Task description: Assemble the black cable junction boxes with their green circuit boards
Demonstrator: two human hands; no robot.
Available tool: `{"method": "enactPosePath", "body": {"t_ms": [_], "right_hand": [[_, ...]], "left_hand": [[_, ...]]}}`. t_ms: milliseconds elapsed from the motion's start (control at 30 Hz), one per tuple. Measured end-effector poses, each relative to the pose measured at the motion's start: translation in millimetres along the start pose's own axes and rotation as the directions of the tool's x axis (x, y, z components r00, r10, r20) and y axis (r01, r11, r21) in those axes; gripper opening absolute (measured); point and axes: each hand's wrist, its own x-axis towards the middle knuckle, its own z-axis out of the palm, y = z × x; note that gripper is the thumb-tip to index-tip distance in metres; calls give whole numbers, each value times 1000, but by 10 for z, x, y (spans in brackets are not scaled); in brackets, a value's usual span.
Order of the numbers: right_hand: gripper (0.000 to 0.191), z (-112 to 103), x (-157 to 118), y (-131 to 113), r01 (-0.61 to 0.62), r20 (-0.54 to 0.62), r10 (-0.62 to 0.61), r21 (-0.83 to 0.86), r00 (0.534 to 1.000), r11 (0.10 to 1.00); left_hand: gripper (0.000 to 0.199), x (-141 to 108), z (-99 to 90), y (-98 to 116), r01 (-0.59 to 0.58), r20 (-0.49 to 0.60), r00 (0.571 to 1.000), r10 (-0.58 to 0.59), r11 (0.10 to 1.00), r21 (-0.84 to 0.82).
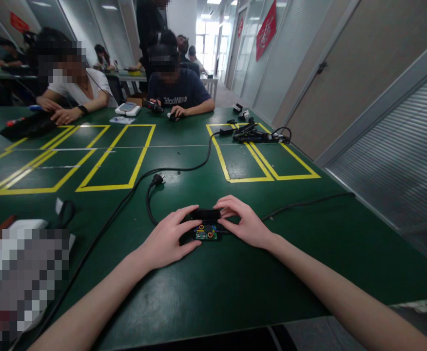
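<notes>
A small green circuit board point(205, 234) with copper-wound coils lies in front of me at the near middle of the table. Just behind it, a black plastic cover point(206, 214), which looks like half of a power adapter case, is tilted up between my hands. My left hand point(167, 237) pinches the cover's left end, its lower fingers beside the board. At the other end, my right hand point(244, 223) grips the cover between thumb and fingers. Black cords run out on both sides of the board. My fingers partly hide the board's edges.
A black plug point(158, 180) and a long black cable point(169, 169) lie on the green table point(206, 287). Tangled black adapters point(253, 134) sit far right, near yellow tape outlines point(133, 185). Two people work across the table. A partly blurred stack point(23, 278) stands at left.
</notes>
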Motion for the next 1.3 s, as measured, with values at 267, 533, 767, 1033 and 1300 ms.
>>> {"method": "enactPosePath", "body": {"t_ms": [267, 533, 767, 1033, 1300], "right_hand": [[22, -18, 18, -22, -25, 16, 25, 4, 1000, 1000], [20, -24, 4, -31, -96, 53, 91, 109, 994, 989], [19, -84, -2, -57, 63, 119, -70, 61, 990, 996], [16, -132, -16, -81, 196, 183, -197, 24, 963, 980], [17, -90, -36, -115, 200, 186, -185, -65, 965, 978]], "left_hand": [[41, 26, -42, 20, -79, -96, 992, 76, 997, -27], [33, 45, -55, 41, -8, -130, 991, -13, 987, -159], [38, 22, -38, 59, -6, -117, 993, -20, 977, -215], [38, 40, -59, 124, 35, -82, 996, -46, 990, -133], [27, 76, -64, 64, -30, -11, 1000, 29, 989, -147]]}}
